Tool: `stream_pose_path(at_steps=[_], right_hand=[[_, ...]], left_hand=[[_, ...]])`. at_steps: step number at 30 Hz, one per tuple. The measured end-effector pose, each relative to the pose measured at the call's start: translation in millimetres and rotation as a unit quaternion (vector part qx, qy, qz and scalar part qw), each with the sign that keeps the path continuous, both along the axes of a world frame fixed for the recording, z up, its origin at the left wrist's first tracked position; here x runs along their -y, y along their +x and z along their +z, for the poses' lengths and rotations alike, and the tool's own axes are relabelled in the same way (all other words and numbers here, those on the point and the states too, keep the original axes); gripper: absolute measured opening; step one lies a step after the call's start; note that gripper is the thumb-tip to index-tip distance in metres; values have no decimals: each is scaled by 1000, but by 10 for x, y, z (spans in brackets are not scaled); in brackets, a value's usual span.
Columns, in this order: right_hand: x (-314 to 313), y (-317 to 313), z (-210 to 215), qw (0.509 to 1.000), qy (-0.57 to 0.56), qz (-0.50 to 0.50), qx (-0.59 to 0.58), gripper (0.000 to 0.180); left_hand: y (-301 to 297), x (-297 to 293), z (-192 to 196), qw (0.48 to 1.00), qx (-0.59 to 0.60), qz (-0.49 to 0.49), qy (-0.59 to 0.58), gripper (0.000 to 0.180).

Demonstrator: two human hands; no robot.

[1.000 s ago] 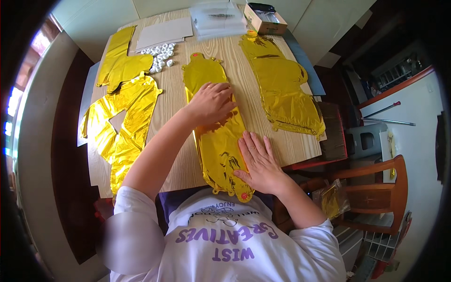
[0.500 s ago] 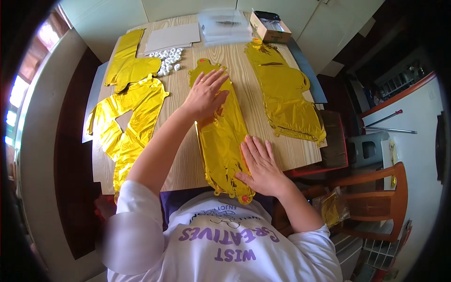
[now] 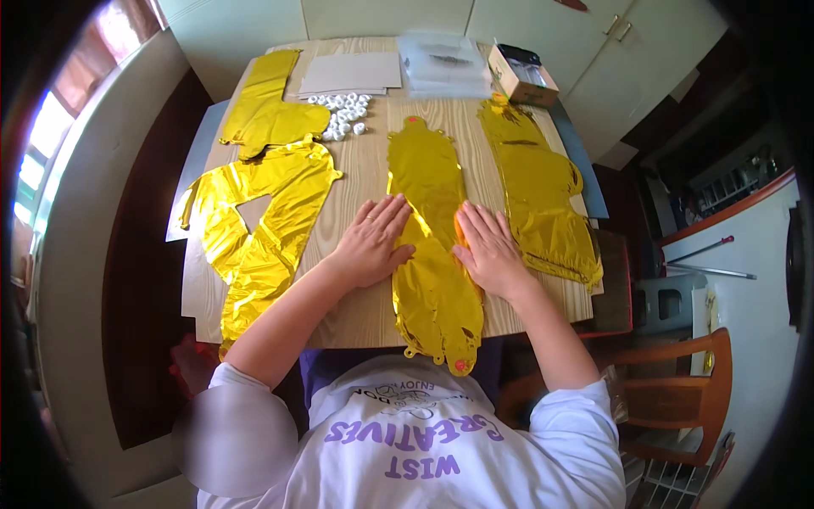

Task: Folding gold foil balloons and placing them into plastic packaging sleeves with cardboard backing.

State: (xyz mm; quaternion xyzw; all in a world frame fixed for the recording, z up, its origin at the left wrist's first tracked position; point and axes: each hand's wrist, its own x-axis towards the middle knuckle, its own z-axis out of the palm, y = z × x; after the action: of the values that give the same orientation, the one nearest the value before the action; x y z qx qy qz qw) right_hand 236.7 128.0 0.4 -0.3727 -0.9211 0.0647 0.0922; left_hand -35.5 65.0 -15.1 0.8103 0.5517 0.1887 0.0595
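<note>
A long, flat gold foil balloon [image 3: 434, 276] lies lengthwise in the middle of the table, its near end hanging over the front edge. Small tabs and a reddish spot show at each end. My left hand [image 3: 371, 243] rests on its left edge, fingers stretched out and thumb over the foil. Against the right edge lies my right hand [image 3: 492, 252], also flat with fingers extended. Neither hand grips anything. Other gold foil balloons lie about: a shiny one with a hole [image 3: 284, 225] at left, one behind it [image 3: 273, 110], and a wide one [image 3: 543, 191] at right.
White spool-like pieces [image 3: 348, 114] are piled near the far left balloons. Farther back lie grey sheets [image 3: 352, 72], clear plastic bags [image 3: 445, 64] and an open box [image 3: 521, 76]. The wooden table [image 3: 356, 182] ends just before my body. A wooden chair [image 3: 670, 394] stands at right.
My left hand has come down and nearer from the balloon's far part to its left edge. My right hand has moved farther up the right edge. The view has shifted slightly.
</note>
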Motion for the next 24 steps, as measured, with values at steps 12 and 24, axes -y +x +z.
stream_pose_path(at_steps=[12, 24], right_hand=[[-340, -148, 363, 1000, 14, 17, 19, 53], [-3149, -2351, 342, 989, 142, 17, 39, 35]], left_hand=[[20, -137, -54, 999, -24, -37, 17, 83], [40, -156, 56, 999, -36, -26, -8, 82]])
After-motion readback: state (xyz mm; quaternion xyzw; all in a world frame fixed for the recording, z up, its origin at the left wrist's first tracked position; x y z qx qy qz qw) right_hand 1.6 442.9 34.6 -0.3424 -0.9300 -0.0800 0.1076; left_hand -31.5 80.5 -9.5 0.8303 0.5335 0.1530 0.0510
